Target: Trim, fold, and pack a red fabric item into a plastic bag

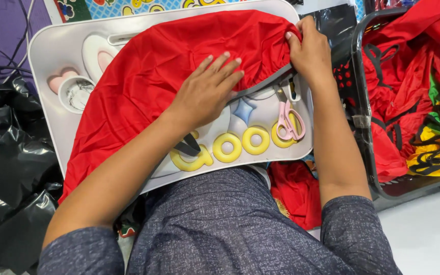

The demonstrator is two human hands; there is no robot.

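The red cloth (148,86) lies spread over the white lap tray (52,51); the left hand (207,89) presses flat and unclenched on it, while the right hand (309,51) pinches its gathered far-right edge. If the flat palm slips, the slick fabric could bunch or slide left, and a snagged edge might drag the pink scissors (289,122) off the tray's near right corner.

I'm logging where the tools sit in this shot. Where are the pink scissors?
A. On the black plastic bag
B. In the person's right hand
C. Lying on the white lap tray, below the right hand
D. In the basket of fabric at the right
C: the pink scissors lie on the white lap tray, just below the right hand, which grips the red fabric instead.
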